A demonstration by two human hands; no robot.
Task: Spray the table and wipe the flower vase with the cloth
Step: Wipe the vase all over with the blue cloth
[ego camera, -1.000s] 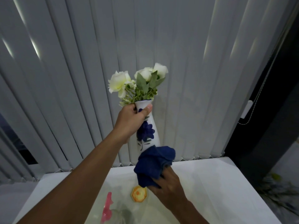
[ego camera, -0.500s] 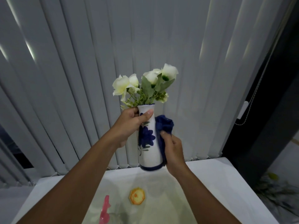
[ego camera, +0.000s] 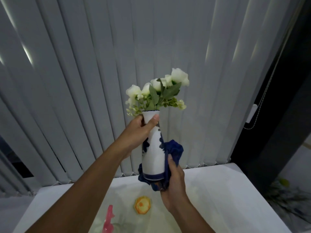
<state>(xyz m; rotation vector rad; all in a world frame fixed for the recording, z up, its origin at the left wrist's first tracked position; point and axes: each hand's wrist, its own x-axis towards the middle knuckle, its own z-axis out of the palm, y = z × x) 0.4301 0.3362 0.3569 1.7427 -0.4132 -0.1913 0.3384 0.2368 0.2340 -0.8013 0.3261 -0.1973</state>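
Note:
A white vase [ego camera: 153, 158] with blue flower painting and a blue base band is held up in the air above the white table [ego camera: 218, 190]. White flowers [ego camera: 158, 91] with green leaves stick out of its mouth. My left hand [ego camera: 139, 132] grips the vase's neck, thumb across the front. My right hand [ego camera: 173, 184] holds a dark blue cloth [ego camera: 173, 148] pressed against the vase's right side and wrapped under its base. The pink top of a spray bottle [ego camera: 108, 221] shows at the bottom edge, on the table.
A yellow-orange coaster [ego camera: 142, 205] lies on the table below the vase. Grey vertical blinds [ego camera: 101, 81] hang close behind. A dark frame [ego camera: 277, 115] with a blind cord stands at the right. The table ends at the right, with plants on the floor beyond.
The vase has turned in my left hand, so the blue flower painting now faces away. My right hand slid the cloth down from the upper side to the lower side and base.

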